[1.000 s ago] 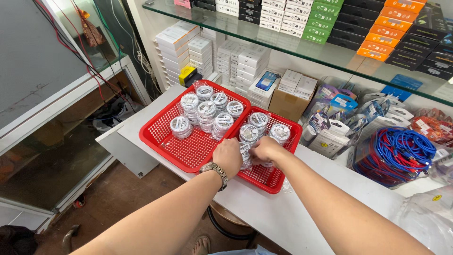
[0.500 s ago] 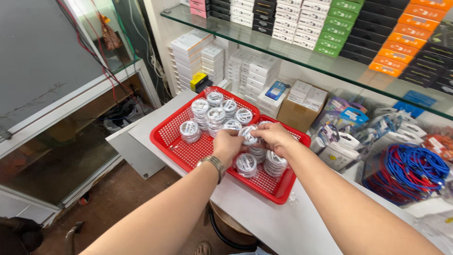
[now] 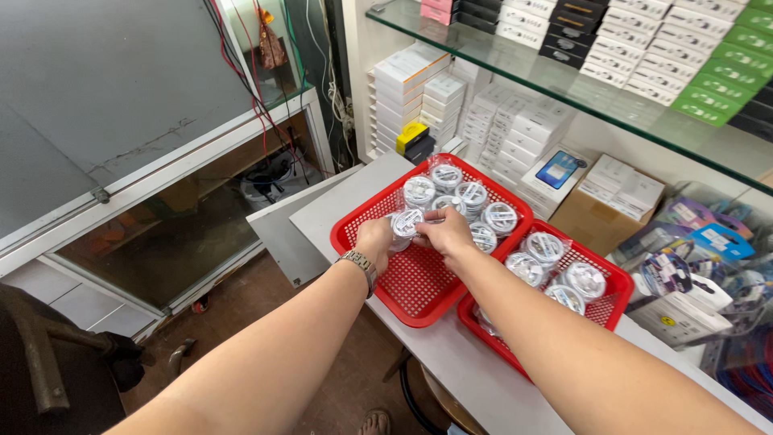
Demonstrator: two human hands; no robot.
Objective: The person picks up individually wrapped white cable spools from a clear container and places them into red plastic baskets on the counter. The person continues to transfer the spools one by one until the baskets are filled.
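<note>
Red tray (image 3: 378, 211) at frame centre | our left hand (image 3: 375, 239) and right hand (image 3: 444, 231) together, both clamped on one bagged cable coil (image 3: 407, 222) above it | more coils (image 3: 471, 196) behind, second tray (image 3: 608, 302) right

Along the wall we see stacks of small white boxes (image 3: 515, 129), with a brown cardboard box (image 3: 600, 217) just beside them. Above them runs a glass shelf (image 3: 564, 93) carrying rows of white, black and green boxes. At the far right lie coiled blue cables (image 3: 749, 379), and red wires (image 3: 241, 72) hang at the upper left.
</note>
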